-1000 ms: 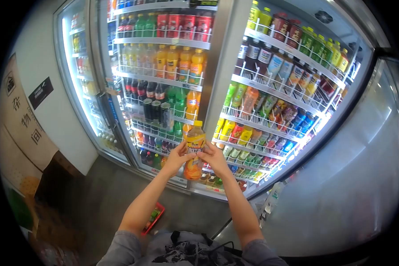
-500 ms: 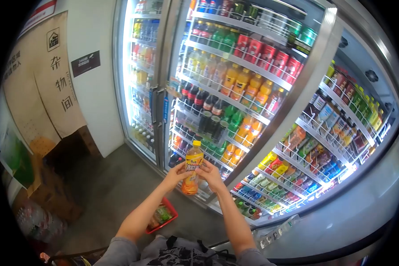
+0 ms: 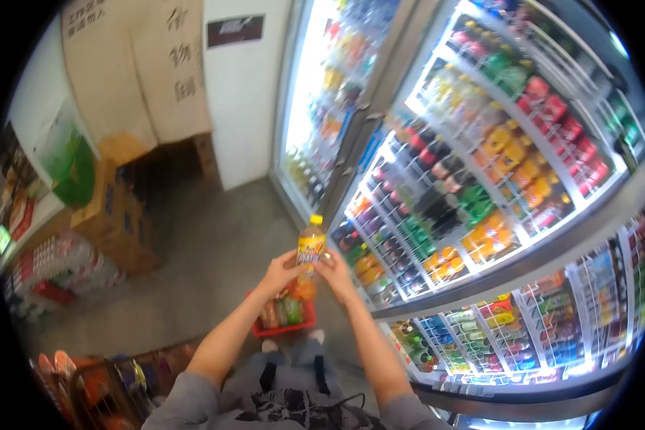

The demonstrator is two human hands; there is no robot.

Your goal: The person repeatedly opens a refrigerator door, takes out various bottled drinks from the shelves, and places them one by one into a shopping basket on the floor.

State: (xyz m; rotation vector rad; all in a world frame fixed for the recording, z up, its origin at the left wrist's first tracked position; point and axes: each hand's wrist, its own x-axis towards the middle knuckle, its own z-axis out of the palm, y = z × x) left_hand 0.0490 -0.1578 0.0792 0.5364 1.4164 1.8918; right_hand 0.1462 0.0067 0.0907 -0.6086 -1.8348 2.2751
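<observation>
Bottle packs (image 3: 64, 265): stacked low at far left, near the boxes (image 3: 122, 229).
Boxes: made of brown cardboard, piled on the grey floor (image 3: 208, 244).
Goods (image 3: 147, 373): crowded along the lower left edge, too blurred to tell apart.
Curtain (image 3: 143, 72): hanging at upper left in tan cloth, marked with dark characters, split down the middle.
Sign (image 3: 235, 29): dark, oblong, fixed to the white wall (image 3: 244, 115) just right of the curtain.
Left hand (image 3: 283, 274): pinching the left side of the bottle (image 3: 310, 249), thumb near the lower part of the label.
Basket (image 3: 285, 331): red, resting on the floor near the shoes (image 3: 269, 345), loaded with green and reddish packets (image 3: 289, 312); partly hidden behind the left hand and the bottle.
Bottle: held upright between both hands, out in front of the body; capped in yellow, wrapped in a yellow label, orange lower down, overlapping the right part of the basket in this view.
Right hand (image 3: 333, 274): pinching the right side of the bottle, level with the left hand.
Left fridge (image 3: 282, 122): brightly lit, filled with blurred drinks.
Middle fridge (image 3: 545, 254): stocked with rows of bottles and red cans (image 3: 570, 140).
Right fridge (image 3: 580, 369): packed with mixed drinks, lit along the lower edge.
</observation>
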